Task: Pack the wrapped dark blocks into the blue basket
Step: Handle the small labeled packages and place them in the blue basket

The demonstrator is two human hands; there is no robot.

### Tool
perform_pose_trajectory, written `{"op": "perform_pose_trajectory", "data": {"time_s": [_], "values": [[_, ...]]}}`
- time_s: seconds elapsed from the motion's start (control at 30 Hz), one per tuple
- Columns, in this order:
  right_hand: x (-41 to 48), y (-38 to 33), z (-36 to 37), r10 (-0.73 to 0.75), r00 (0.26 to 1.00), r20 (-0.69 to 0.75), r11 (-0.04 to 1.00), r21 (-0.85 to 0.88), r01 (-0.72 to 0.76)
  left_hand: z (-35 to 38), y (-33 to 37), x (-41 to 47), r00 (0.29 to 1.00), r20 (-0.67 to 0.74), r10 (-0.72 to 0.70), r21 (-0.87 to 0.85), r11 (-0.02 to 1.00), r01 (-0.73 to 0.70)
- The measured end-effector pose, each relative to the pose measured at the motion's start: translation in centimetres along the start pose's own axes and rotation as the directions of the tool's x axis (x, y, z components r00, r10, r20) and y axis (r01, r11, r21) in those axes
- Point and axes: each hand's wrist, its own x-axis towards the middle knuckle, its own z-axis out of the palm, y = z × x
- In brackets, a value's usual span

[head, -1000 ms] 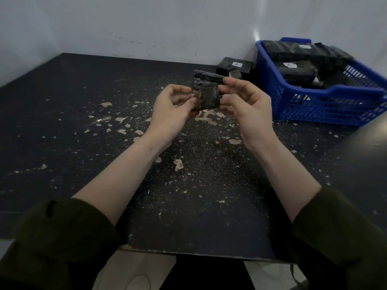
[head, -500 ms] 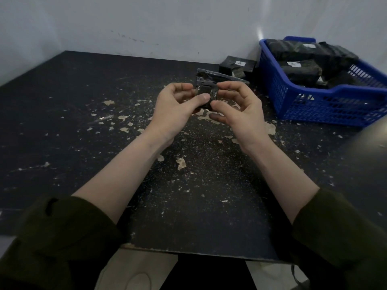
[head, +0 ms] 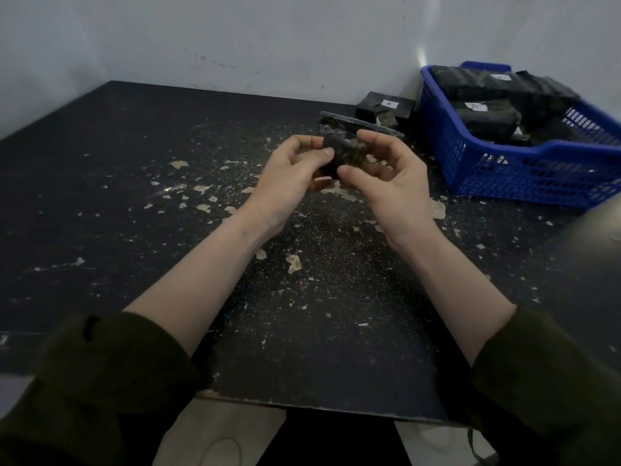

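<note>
dark block (head: 342,155), pinched between both hands (head: 339,173)

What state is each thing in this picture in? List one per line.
Dark block: held above the table, clear wrap sticking out above.
Left hand: pinches the dark block.
Right hand: pinches the dark block.
Blue basket: holds several wrapped blocks.
Labelled block: lying on the table beside the basket.

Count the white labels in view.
3. One label on the block on the table beside the basket; two on blocks in the basket, rear and middle. Others may be hidden.
</note>
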Motion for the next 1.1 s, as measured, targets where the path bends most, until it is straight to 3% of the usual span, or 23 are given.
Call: {"op": "perform_pose_trajectory", "data": {"time_s": [0.27,0.43,0.7,0.87,1.0,1.1], "values": [[0.1,0.4,0.0,-0.145,0.989,0.003,0.972,-0.186,0.143,0.2,0.8,-0.4,0.997,0.021,-0.080,-0.123,0.989,0.082],[0.2,-0.3,0.0,0.059,0.998,0.036,0.986,0.154,-0.064,-0.1,0.5,-0.4,0.999,-0.029,-0.024,0.020,0.999,0.025],[0.3,-0.4,-0.2,0.058,0.998,-0.040,0.997,-0.051,-0.060,0.0,0.0,-0.4,0.999,0.004,0.050,0.173,0.984,-0.050],[0.3,-0.5,-0.2,0.046,0.999,-0.023,0.996,-0.079,-0.048,0.3,-0.1,-0.3,0.996,-0.024,0.086,0.261,0.962,-0.077],[0.3,-0.4,-0.3,0.074,0.997,0.005,0.997,-0.003,-0.074,0.2,0.1,-0.3,0.993,-0.043,0.107,0.288,0.953,-0.091],[0.3,-0.2,-0.1,0.065,0.998,0.001,0.996,-0.057,-0.065,0.1,0.1,-0.3,0.990,-0.049,0.132,0.298,0.948,-0.112]]}}
